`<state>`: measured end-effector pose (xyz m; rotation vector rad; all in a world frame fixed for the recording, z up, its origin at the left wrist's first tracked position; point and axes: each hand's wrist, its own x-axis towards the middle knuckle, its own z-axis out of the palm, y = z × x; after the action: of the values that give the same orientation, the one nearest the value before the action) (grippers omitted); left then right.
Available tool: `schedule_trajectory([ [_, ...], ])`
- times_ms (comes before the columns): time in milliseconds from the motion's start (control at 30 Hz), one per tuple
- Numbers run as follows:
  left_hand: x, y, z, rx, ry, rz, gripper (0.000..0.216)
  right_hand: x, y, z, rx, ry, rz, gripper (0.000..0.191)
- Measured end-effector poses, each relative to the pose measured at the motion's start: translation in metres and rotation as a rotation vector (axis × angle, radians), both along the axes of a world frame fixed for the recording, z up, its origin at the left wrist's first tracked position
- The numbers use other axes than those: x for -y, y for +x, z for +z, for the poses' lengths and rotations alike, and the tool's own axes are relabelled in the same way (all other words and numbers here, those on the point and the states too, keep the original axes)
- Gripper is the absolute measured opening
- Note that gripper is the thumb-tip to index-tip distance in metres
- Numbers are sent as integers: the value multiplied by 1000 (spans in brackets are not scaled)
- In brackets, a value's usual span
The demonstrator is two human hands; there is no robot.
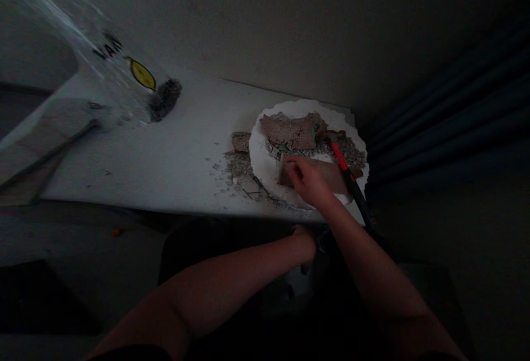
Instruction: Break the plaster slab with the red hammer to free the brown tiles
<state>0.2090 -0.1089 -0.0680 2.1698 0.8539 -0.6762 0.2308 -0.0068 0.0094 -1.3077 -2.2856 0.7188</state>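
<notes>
My right hand (pixel 308 181) rests on a brown brick-like slab (pixel 331 176) lying on a white round board (pixel 269 157), fingers curled over the slab's left end. Broken brown pieces (pixel 293 131) and grey rubble (pixel 351 151) lie on the board behind it. A hammer with a red and black handle (pixel 350 179) lies across the board just right of the hand. My left hand (pixel 305 242) hangs below the table's front edge near my lap; its fingers are mostly hidden in the dark.
The white table (pixel 165 157) carries crumbs and debris (pixel 238 168) left of the board. A clear plastic bag with a yellow label (pixel 143 74) and dark grit lies at the back left. A dark curtain (pixel 455 107) hangs at the right, against a plain wall.
</notes>
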Motion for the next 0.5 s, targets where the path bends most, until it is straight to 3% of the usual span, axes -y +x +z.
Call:
schedule_trajectory([
  [67,-3,-1,11,-99,-25,-92,64,-16,27,3,-78,72,-135,24],
  [167,-5,-5,27,-91,-16,-81,59,-34,70,2,-67,77,-277,14],
  [300,-5,-8,38,-60,-19,-63,55,-42,93,-7,91,-33,-136,5],
  [500,-4,0,36,-61,-22,-40,62,-43,77,-11,255,-71,-22,5],
])
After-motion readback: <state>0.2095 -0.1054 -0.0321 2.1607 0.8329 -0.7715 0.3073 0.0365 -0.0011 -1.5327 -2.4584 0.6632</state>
